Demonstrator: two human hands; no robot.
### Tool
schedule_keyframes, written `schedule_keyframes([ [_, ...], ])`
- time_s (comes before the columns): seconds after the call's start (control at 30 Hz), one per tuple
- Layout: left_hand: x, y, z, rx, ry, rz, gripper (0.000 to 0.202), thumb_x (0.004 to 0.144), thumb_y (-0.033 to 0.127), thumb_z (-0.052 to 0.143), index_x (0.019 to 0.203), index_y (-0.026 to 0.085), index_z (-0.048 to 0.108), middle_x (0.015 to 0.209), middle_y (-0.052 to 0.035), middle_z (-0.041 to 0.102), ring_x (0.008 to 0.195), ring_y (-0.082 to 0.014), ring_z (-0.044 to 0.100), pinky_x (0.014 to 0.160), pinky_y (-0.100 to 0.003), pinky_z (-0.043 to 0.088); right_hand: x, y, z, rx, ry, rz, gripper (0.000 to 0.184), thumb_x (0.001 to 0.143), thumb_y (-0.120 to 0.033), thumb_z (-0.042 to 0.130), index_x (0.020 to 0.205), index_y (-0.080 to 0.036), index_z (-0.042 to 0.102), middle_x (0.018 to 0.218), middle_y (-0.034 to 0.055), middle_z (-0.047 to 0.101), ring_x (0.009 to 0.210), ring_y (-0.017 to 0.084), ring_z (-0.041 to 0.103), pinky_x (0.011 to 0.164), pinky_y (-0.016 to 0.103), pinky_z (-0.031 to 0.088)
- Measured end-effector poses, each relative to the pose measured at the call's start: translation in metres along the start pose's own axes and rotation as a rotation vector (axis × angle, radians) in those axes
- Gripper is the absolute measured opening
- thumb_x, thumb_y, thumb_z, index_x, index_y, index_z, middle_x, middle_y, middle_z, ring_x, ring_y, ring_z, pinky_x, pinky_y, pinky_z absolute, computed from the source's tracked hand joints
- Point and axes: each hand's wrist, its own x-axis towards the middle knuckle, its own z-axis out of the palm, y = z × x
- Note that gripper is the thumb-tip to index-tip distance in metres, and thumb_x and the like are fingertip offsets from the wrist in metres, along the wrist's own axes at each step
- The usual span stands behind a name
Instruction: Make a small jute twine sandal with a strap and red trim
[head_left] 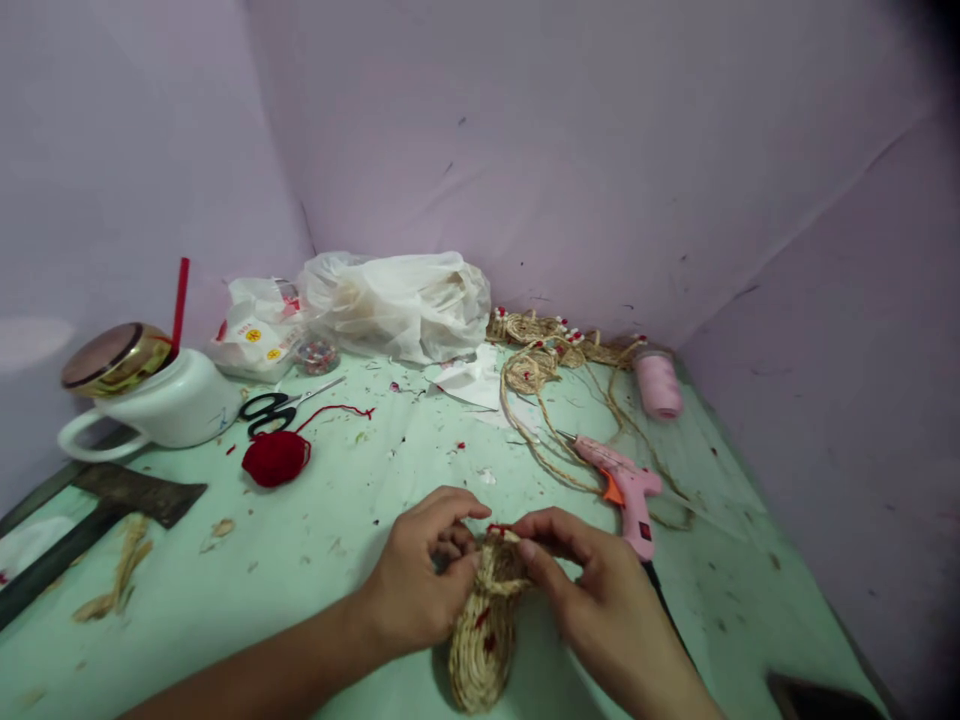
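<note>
Both forearms came in low from the near edge of the pale green tabletop and met at its middle. The left hand was curled, knuckles up, its thumb and forefinger pinched on the far end of a small woven jute piece. The right hand faced it from the other side, wrist turned slightly inward, thumb and first fingers closed on the same upper edge, so the fingertips of the two hands nearly touched. A scrap of red thread showed just between them at the top of the weave. The jute piece lay lengthwise toward the person, its near end resting on the tabletop between the wrists, with a few red flecks on its side.

Just beyond the right hand lay a pink glue gun, nozzle pointing away to the left, across a loose run of jute cord that trailed back to coils by the wall. A pink thread spool lay on its side near those coils. Off to the left, well apart from the hands, sat a red yarn ball, black-handled scissors and a white jug with a gold lid. A hatchet lay at the left edge, and a crumpled plastic bag rested against the back wall.
</note>
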Motion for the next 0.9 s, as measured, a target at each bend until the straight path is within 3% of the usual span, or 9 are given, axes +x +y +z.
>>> schedule_keyframes([
  [0.17,0.002,0.003,0.000,-0.085,-0.040,-0.210,0.028,0.064,0.012,0.054,0.092,0.013,0.056,0.062,0.0003,0.055,0.057,-0.0108,0.052,0.053,-0.021,0.043,0.002,0.009,-0.005,-0.001,0.050,0.027,0.016,0.078,-0.029,0.050,0.082,-0.019,0.063,0.075,0.0029,0.068,0.069,0.018,0.062,0.062,0.026,0.047],
  [0.3,0.005,0.005,-0.002,-0.129,-0.036,-0.233,0.027,0.062,0.014,0.058,0.089,0.013,0.058,0.077,-0.0047,0.061,0.062,-0.0114,0.054,0.056,-0.022,0.045,0.004,0.012,-0.006,-0.032,0.098,0.046,0.018,0.076,-0.033,0.053,0.079,-0.020,0.065,0.076,0.0034,0.068,0.069,0.018,0.061,0.062,0.026,0.046],
  [0.43,0.007,0.008,-0.004,-0.192,-0.013,-0.266,0.026,0.059,0.017,0.060,0.085,0.013,0.059,0.082,-0.0066,0.062,0.058,-0.0100,0.053,0.051,-0.020,0.044,0.008,0.015,-0.014,-0.053,0.182,0.069,0.018,0.076,-0.033,0.050,0.072,-0.018,0.060,0.064,0.0012,0.061,0.057,0.015,0.054,0.051,0.024,0.040],
  [0.7,0.011,0.004,-0.009,-0.166,0.048,-0.283,0.025,0.058,0.015,0.061,0.082,0.013,0.061,0.074,-0.0037,0.063,0.061,-0.0108,0.056,0.056,-0.020,0.047,0.013,0.022,-0.018,0.147,-0.054,0.162,0.008,0.065,-0.026,0.053,0.063,-0.019,0.050,0.057,-0.0041,0.049,0.051,0.010,0.042,0.048,0.020,0.032],
  [0.9,0.010,0.004,-0.009,-0.091,0.010,-0.266,0.023,0.061,0.015,0.062,0.084,0.013,0.060,0.077,-0.0051,0.065,0.066,-0.0125,0.059,0.061,-0.021,0.049,0.011,0.022,-0.018,-0.004,-0.100,0.099,0.003,0.063,-0.016,0.055,0.063,-0.018,0.057,0.055,-0.0046,0.054,0.048,0.009,0.040,0.046,0.019,0.031],
])
